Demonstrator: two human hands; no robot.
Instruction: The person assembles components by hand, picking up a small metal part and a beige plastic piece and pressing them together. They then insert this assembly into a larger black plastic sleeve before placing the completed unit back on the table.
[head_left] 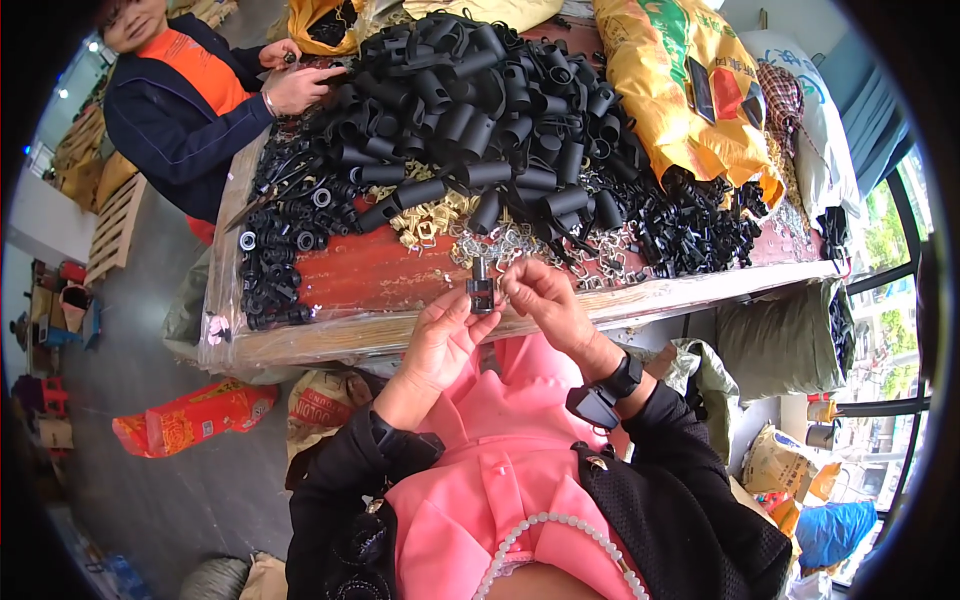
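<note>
My fingers [478,318] are closed from both sides on one small black fitting [481,290], held upright in the air just above the near edge of the desk [400,270]. The left hand [440,345] pinches its lower end from below; the right hand [535,295] is curled at its upper side, thumb and forefinger tight together (whether there is a metal clip between them I cannot tell, it is too small).

As for progress, I judge this a single piece in mid-assembly within a long run: the heap of black plastic tubes [480,110] stands high across the far half of the desk, a spread of silver metal clips [520,245] and a smaller clump of brass-coloured clips [430,220] lie just beyond my hands, and small black ring parts [275,260] crowd the left end. Which of these piles are finished I cannot say, but plenty looks untouched.

The desk has a reddish top under clear plastic sheet. A yellow sack [690,90] slumps at its far right. At the far left corner, another person in a dark jacket with an orange front has their hands [295,85] on parts. The floor [180,490] is grey concrete, with an orange printed bag [195,415] lying on it and windows at the right.
</note>
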